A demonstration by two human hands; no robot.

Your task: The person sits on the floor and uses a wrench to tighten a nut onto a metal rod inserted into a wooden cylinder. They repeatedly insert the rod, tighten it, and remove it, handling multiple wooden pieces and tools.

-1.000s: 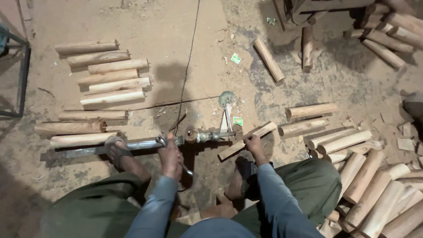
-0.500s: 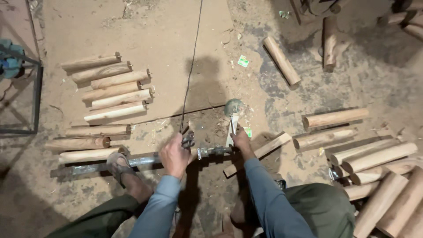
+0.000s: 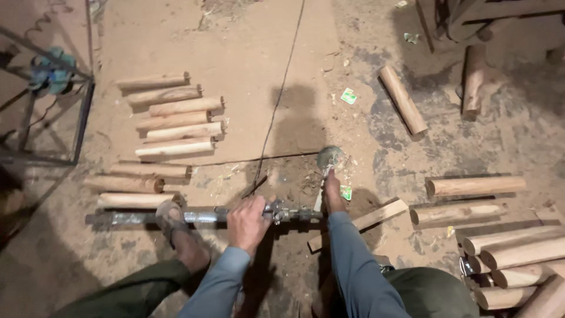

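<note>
The metal tool (image 3: 206, 216) lies across the near floor, pinned under our foot (image 3: 170, 217) (sandalled). Our left hand (image 3: 248, 222) is wrapped tight around its shaft; our right hand (image 3: 333, 193) is curled around the upright handle (image 3: 322, 187). Further left, peeled wooden logs (image 3: 176, 118) lie in a row.

The left hand (image 3: 248, 222) is curling down in a closed grip, knuckles facing up, the blue-sleeved forearm running back toward the lower edge. The right hand (image 3: 333, 194) is reaching further forward, fingers pressed together and pointing away (palm side hidden from here), its sleeved arm stretching almost straight. Both arms are extending side by side, near each other. The left foot (image 3: 170, 217) is planting flat out ahead, the leg bending behind it.
</note>
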